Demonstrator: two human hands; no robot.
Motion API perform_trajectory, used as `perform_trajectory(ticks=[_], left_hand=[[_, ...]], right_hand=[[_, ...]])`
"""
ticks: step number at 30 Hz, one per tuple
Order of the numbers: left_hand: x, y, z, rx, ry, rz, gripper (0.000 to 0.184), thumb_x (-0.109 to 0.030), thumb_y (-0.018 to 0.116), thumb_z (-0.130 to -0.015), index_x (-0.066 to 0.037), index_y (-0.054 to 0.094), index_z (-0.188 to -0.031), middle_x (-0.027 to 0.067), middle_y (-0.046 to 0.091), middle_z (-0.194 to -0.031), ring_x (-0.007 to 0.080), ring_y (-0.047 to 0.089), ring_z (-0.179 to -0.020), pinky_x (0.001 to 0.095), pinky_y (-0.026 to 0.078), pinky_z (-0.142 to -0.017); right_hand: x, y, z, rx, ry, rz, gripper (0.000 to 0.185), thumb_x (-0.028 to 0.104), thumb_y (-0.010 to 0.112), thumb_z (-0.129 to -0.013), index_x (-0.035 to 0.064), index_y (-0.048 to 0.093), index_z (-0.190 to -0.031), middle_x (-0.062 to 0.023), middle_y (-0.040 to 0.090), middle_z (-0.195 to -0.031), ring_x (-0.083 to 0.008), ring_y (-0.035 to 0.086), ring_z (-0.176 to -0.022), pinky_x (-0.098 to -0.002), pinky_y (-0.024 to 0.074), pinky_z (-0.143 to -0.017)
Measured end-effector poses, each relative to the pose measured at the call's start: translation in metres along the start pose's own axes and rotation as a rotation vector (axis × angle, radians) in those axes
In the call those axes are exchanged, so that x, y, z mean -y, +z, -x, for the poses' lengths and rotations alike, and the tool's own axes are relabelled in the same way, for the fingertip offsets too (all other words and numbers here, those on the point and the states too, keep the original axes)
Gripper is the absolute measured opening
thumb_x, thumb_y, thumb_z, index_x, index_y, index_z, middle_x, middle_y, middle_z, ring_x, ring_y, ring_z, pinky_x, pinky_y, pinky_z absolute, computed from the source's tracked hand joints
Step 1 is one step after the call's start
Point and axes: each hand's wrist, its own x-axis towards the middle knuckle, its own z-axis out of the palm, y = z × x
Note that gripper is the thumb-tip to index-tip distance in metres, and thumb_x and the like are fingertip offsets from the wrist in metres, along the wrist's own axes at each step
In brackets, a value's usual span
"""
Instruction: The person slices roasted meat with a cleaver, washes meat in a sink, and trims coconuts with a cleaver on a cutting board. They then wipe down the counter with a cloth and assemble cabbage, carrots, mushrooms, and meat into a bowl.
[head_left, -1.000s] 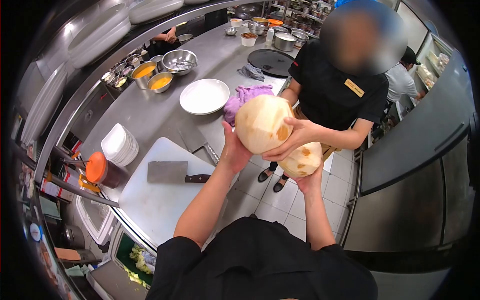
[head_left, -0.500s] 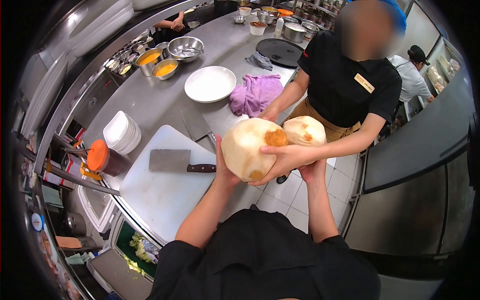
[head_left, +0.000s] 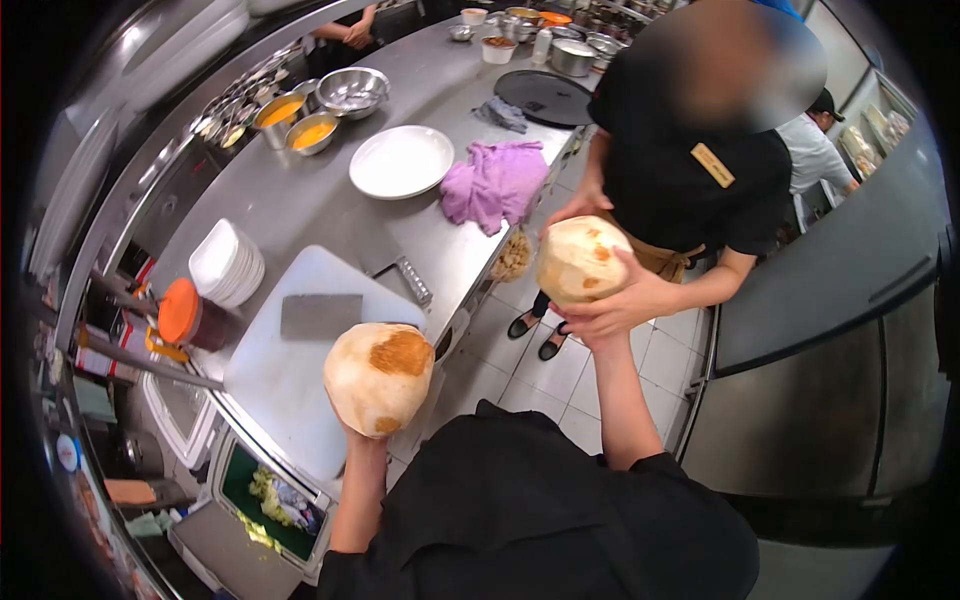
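My left hand [head_left: 362,442] holds a peeled, cream-coloured coconut [head_left: 375,385] with brown patches from below, over the right side of a white cutting board [head_left: 270,375]. On the board lies a cleaver [head_left: 320,316], its handle hidden behind this coconut. At the right, a second peeled coconut [head_left: 583,262] is between a co-worker's hands [head_left: 630,300]. My right hand [head_left: 610,340] reaches up against the underside of this coconut, its fingers mostly hidden by the coconut and the co-worker's hand. A second cleaver with a grey handle [head_left: 413,281] lies beyond the board.
The co-worker stands close at the right of the steel counter [head_left: 310,205]. On it are a white plate [head_left: 402,162], a purple cloth [head_left: 495,182], steel bowls [head_left: 350,93], stacked white dishes [head_left: 232,265] and an orange-lidded container [head_left: 180,312]. A green-lined bin [head_left: 240,475] holds scraps below.
My left hand has carried its coconut left and toward me, over the board, away from the co-worker's hand. The second coconut stays between the co-worker's hands and my right hand.
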Motion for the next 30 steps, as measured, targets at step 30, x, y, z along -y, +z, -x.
perform_trajectory(ticks=[30], left_hand=[[-0.171, 0.002, 0.073, 0.053, 0.671, -0.877, 0.059, -0.045, 0.04, -0.104, 0.004, 0.053, -0.133, 0.0199, 0.06, -0.129, 0.0276, 0.056, -0.125, 0.0376, 0.042, -0.109]], right_hand=[[-0.319, 0.139, -0.034, 0.693, 0.587, 0.955, 0.112, 0.058, 0.077, -0.079, 0.0048, 0.018, -0.158, -0.014, 0.034, -0.156, -0.0256, 0.03, -0.145, -0.0374, 0.025, -0.118]])
